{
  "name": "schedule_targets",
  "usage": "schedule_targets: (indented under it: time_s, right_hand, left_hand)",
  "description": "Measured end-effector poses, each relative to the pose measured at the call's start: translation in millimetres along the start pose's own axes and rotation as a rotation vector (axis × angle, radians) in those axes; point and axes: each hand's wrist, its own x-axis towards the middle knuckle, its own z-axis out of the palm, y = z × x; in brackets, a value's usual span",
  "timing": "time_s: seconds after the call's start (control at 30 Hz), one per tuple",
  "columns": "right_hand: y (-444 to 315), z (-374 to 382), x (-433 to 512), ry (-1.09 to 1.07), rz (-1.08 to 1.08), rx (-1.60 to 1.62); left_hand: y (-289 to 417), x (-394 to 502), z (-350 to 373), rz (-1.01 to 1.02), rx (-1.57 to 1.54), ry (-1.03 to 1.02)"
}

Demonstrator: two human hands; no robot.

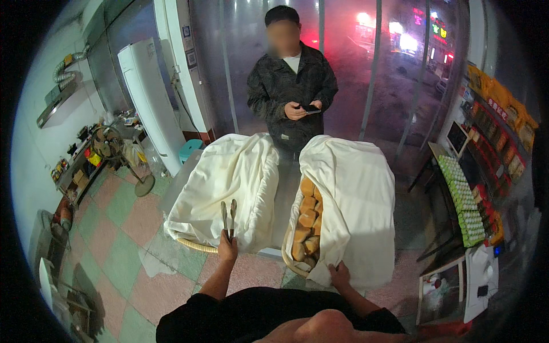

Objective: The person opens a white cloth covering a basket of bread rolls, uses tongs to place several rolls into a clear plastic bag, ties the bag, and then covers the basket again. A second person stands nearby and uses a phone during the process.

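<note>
My left hand (228,248) grips a pair of metal tongs (228,218), whose two arms stand apart and point away from me. Beneath the tongs, a white cloth (231,171) covers the left wicker basket (197,245), hiding what it holds. My right hand (340,276) pinches the near edge of another white cloth (364,206), which lies over most of the right wicker basket (296,266). Along that basket's left side the cloth is drawn back. Browned bread buns (307,218) show there in rows, several of them.
Across the baskets a person (294,77) holds a phone (311,109). A standing fan (122,154) and a tall white cabinet-like unit (150,103) are to the left. Stacked egg trays (461,201) stand at the right beside a display rack (497,141). A teal stool (191,148) is behind the left basket.
</note>
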Motion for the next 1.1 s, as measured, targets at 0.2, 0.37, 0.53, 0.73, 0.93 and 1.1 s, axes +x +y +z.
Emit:
schedule_targets:
  time_s: [0.2, 0.37, 0.53, 0.73, 0.93, 1.1]
  right_hand:
    - [12, -1, 6, -0.04, 0.082, -0.055]
    - [10, -4, 5, -0.087, 0.038, -0.003]
    - [9, -4, 6, -0.084, -0.042, -0.007]
    - [9, -3, 3, -0.053, 0.029, 0.133]
    - [14, -4, 5, -0.082, -0.004, 0.151]
    - [21, -4, 7, -0.051, 0.001, 0.057]
  left_hand:
    - [7, 6, 8, 0.154, -0.136, 0.046]
    - [18, 14, 25, 0.203, -0.257, 0.043]
    - [19, 16, 32, 0.072, -0.197, 0.041]
    - [21, 13, 29, 0.027, -0.226, 0.031]
    - [12, 21, 35, 0.009, -0.131, 0.026]
    - [-8, 35, 23, -0.087, 0.069, -0.104]
